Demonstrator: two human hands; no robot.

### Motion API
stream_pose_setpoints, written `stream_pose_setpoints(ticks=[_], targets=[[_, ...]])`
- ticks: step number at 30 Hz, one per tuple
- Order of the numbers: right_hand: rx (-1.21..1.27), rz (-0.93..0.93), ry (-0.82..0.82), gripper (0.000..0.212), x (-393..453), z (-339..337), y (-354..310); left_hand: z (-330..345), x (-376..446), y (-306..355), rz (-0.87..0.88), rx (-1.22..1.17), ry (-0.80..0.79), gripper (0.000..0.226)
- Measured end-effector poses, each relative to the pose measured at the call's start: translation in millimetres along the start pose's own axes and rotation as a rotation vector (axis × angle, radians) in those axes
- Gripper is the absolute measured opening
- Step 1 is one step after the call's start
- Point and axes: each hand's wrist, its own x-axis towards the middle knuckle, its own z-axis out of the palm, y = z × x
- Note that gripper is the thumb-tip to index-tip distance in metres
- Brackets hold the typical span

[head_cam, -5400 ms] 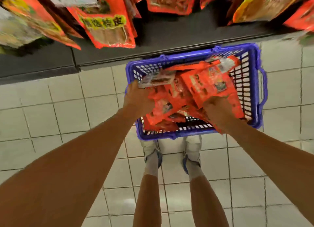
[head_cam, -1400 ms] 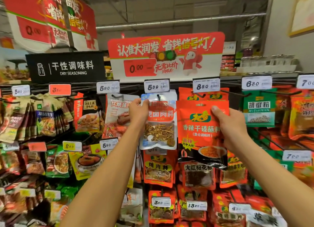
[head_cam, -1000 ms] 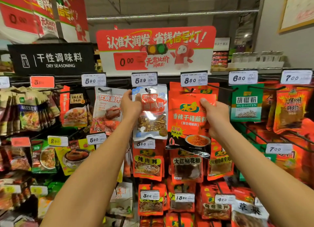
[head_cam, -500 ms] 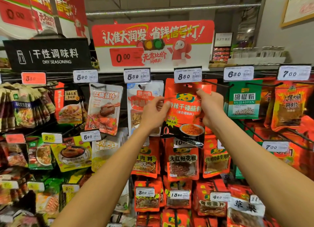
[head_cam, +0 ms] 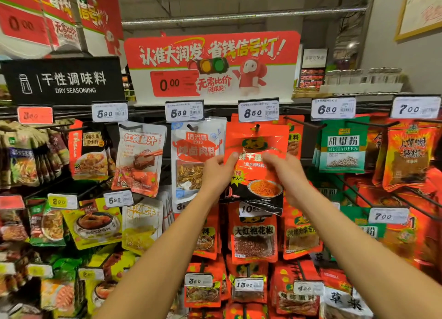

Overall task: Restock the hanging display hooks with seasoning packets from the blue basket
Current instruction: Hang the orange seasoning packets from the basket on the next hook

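one orange packet [head_cam: 257, 161] is seated on the hook [head_cam: 257, 127] below the 8.50 tag [head_cam: 258, 110], pinched by left hand [head_cam: 215, 173] and right hand [head_cam: 285, 173]; release is judged outstanding.

We are seeing two bare forearms coming up from the bottom edge, with no sleeve, cuff, glove, watch, band or ring showing anywhere along them. We are looking at the left grip [head_cam: 216, 175] and the right grip [head_cam: 288, 173], both uncovered, with short, plain fingernails; one nail on the left grip's thumb [head_cam: 234, 155] is catching the light. The forearms are looking slim and smooth, widening toward the lower corners because of the wide lens. We are finding no markings, scars or jewellery that the picture is showing clearly. Nothing else of the person is appearing.
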Motion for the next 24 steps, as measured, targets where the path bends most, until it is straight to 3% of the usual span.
stream_pose_setpoints(ticks=[3, 5, 11, 14, 17, 20, 24], targets=[[-0.145, -0.038, -0.089, 0.019, -21, -10, 33, -8, -17, -17, -0.016, 0.094, -0.157, 0.055], [-0.168, -0.061, -0.08, 0.016, -19, -12, 38, -9, -21, -22, -0.012, 0.083, -0.194, 0.045], [-0.214, -0.047, 0.081, 0.013, 20, 1, 21, 10, 12, -4, -0.135, 0.088, 0.015, 0.04], [-0.178, 0.057, 0.119, 0.018, 44, 11, 9, 22, 37, 8, -0.206, 0.184, 0.112, 0.042], [-0.073, 0.236, 0.085, 0.029, 66, 16, -9, 32, 60, 19, -0.256, -0.016, 0.138, 0.041], [0.134, 0.297, 0.113, 0.028, 82, 12, -21, 29, 64, 26, -0.281, -0.206, 0.123, 0.036], [0.063, 0.285, 0.161, 0.045, 83, -1, -14, 17, 42, 24, -0.19, 0.124, 0.007, 0.062]])
